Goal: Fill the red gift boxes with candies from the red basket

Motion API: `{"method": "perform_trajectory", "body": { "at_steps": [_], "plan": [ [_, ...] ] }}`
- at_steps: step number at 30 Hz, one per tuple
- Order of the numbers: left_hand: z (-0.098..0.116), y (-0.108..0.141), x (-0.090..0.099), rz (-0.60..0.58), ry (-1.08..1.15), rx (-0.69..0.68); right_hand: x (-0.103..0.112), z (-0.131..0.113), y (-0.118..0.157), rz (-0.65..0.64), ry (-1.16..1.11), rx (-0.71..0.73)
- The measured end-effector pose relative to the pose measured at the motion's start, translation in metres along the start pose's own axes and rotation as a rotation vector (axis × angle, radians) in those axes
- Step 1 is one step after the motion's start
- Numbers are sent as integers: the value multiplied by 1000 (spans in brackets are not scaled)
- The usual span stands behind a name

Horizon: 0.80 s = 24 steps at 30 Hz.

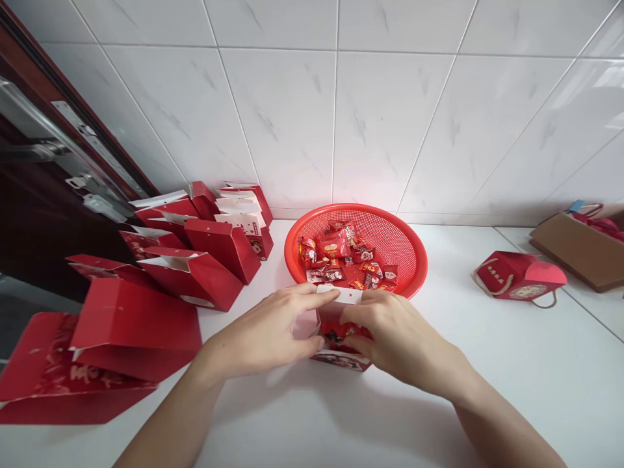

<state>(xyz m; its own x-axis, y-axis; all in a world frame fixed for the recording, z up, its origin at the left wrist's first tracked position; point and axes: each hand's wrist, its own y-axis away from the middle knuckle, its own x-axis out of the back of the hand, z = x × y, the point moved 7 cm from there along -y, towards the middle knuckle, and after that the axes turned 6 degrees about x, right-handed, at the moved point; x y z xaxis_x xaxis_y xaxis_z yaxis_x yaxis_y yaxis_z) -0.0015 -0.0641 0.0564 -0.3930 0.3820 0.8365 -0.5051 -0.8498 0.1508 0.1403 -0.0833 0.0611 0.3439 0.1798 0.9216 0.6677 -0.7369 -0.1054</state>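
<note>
A small candy box (pixel 341 359) with a printed front stands open on the white counter, and red-wrapped candies (pixel 335 335) show inside it. My left hand (pixel 273 328) grips the box's left side, thumb near the front rim and forefinger along the raised white flap (pixel 348 296). My right hand (pixel 402 335) is at the right side with curled fingers and thumb reaching into the opening, at the candies. Its fingertips are partly hidden, so what they pinch cannot be made out. Just behind the box, a red plastic basket (pixel 414 260) holds several wrapped candies (pixel 336 246).
Several red paper boxes (pixel 221 250) stand in rows at the left, larger ones (pixel 139 318) nearer me. A red box with a rope handle (pixel 519 276) sits at the right, near a brown cardboard box (pixel 575 253). A tiled wall (pixel 390 130) closes the back; a door (pixel 49 162) is at left.
</note>
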Motion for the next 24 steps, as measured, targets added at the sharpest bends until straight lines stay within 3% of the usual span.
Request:
{"method": "perform_trajectory", "body": {
  "at_steps": [6,10,17,22,24],
  "plan": [
    [-1,0,1,-9,-11,5,-7,-3,0,-159,110,84],
    [-3,3,0,-3,-24,-2,-3,1,4,-186,112,72],
    [-3,2,-1,8,3,1,28,7,21,-107,-171,149],
    [-3,3,3,5,0,6,48,31,33,65,-69,73],
    [-4,4,5,11,-4,2,47,38,33,59,-2,19]
  ]
}}
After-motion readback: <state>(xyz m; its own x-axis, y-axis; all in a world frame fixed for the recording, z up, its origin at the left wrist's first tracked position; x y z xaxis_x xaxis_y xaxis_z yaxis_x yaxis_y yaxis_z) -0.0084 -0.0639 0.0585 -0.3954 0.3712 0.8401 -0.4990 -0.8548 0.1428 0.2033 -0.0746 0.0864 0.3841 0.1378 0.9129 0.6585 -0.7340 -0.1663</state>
